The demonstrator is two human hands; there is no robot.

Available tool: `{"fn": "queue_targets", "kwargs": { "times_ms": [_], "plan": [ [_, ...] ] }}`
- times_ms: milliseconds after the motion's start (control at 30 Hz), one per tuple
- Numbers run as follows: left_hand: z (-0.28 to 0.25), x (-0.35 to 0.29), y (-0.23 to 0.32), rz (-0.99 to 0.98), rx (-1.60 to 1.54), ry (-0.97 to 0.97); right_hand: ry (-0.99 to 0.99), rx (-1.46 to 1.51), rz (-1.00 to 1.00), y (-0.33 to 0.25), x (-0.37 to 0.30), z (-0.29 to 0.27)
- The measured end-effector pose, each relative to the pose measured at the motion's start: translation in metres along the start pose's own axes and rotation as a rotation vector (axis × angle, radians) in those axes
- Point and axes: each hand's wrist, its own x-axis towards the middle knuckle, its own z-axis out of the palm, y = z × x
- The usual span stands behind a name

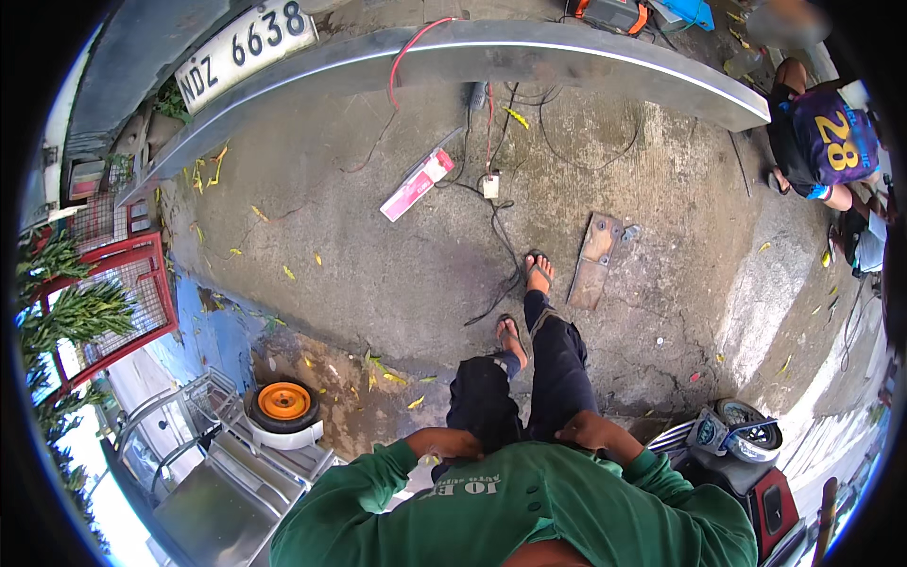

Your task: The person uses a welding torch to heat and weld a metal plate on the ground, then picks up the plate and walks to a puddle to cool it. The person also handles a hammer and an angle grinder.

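Note:
My left hand is at the left thigh of my dark trousers, below the hem of my green shirt. Its fingers are curled in against the cloth. On the other thigh, my right hand is closed, knuckles outward, with the trouser fabric gathered at it. The fingertips of both hands are hidden. Beneath me, my feet in dark flip-flops stand apart on the concrete, the right one farther forward. A rusty metal plate with bolts or holes lies just right of that foot.
A long metal beam spans the far side, a red cable draped over it. Black cords and a pink-and-white box lie on the ground. A metal cart with an orange-hubbed wheel stands left. Another person crouches at right.

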Motion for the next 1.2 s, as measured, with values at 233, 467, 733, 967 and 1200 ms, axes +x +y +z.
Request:
{"fn": "queue_targets", "kwargs": {
  "times_ms": [233, 467, 733, 967, 1200],
  "plan": [
    [-0.436, 0.052, 0.052, 0.344, 0.460, 1.245, 0.877, -0.446, -0.659, -0.086, 0.192, -0.208],
    [-0.769, 0.031, 0.284, 0.585, 0.683, 2.132, 0.239, -0.642, -0.566, -0.105, 0.318, -0.256],
    [-0.861, 0.087, 0.371, 0.246, 0.664, 2.220, 0.561, -0.614, -0.876, -0.080, 0.285, -0.291],
    [-0.844, 0.020, 0.313, 0.779, 0.025, 1.386, 0.625, -0.342, -1.021, -0.042, 0.341, -0.338],
    [-0.675, 0.058, 0.102, 1.335, -0.452, 0.701, 0.736, -0.321, -0.850, -0.003, 0.400, -0.337]
  ]
}}
